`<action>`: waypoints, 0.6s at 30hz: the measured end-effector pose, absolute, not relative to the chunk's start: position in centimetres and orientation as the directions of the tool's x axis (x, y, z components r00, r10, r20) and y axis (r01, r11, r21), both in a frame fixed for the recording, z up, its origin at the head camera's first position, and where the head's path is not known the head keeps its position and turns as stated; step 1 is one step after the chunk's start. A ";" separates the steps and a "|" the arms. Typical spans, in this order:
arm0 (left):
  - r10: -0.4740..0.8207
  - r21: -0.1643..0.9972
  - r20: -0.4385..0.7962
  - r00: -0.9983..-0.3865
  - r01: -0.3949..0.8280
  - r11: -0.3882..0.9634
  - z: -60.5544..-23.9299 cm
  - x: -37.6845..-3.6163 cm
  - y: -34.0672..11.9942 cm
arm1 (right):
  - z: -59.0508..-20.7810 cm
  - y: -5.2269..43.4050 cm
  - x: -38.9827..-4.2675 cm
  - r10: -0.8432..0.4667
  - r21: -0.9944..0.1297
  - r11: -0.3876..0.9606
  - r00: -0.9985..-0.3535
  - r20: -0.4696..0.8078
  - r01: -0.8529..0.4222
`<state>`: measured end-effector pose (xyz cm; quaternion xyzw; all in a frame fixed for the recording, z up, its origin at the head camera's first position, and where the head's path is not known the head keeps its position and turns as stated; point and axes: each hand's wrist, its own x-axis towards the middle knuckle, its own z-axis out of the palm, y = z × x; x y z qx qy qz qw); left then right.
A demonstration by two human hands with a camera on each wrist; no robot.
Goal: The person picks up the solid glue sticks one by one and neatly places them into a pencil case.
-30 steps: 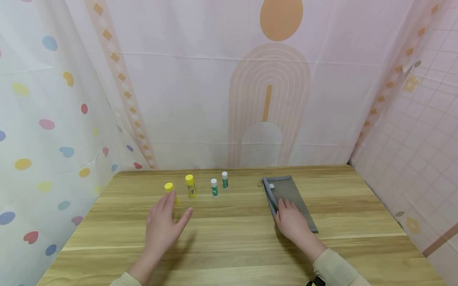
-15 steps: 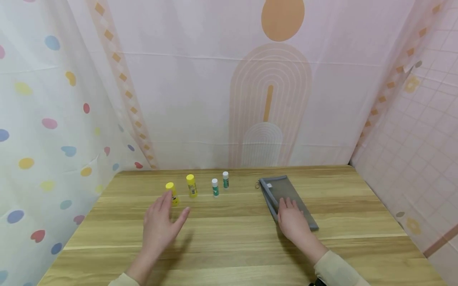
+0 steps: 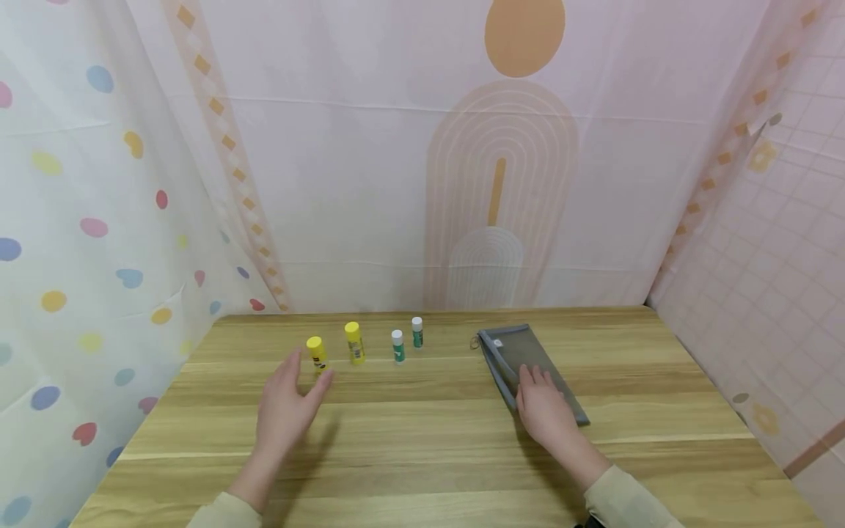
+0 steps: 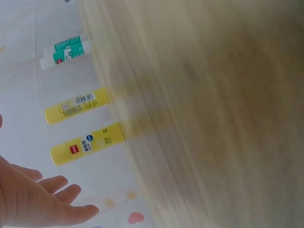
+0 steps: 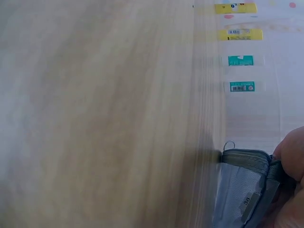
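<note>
Wood, plastic, mesh cloth and thin sheeting

The table (image 3: pixel 436 440) is seen to be of pale wood grain with a smooth, slightly sheened finish. The pouch (image 3: pixel 528 359) under the right hand (image 3: pixel 543 411) is made of grey mesh cloth, matt, with a small metal ring (image 5: pixel 229 145) at its end. The glue sticks (image 3: pixel 317 354) just beyond the left hand (image 3: pixel 284 411) are of smooth plastic with glossy printed labels. The backdrop (image 3: pixel 422 183) is formed of thin, faintly creased sheeting.

table (image 4: pixel 213 118) motion-blurred in both wrist views; right hand (image 5: pixel 289 190) cut off at frame edge
</note>
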<state>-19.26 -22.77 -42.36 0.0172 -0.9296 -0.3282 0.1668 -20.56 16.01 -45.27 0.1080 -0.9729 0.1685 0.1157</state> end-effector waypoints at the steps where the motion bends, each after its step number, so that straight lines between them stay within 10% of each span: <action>1: -0.149 0.632 0.276 -0.950 0.062 0.773 -42.3 -19.4 -22.9 | -45.2 16.0 -20.6 -0.171 -0.305 0.919 -0.948 0.267 -0.251; 18: -0.223 0.817 0.053 -0.973 -0.087 0.570 -42.4 -21.1 -23.9 | -45.5 16.0 -20.6 -0.153 -0.330 0.914 -0.953 0.261 -0.237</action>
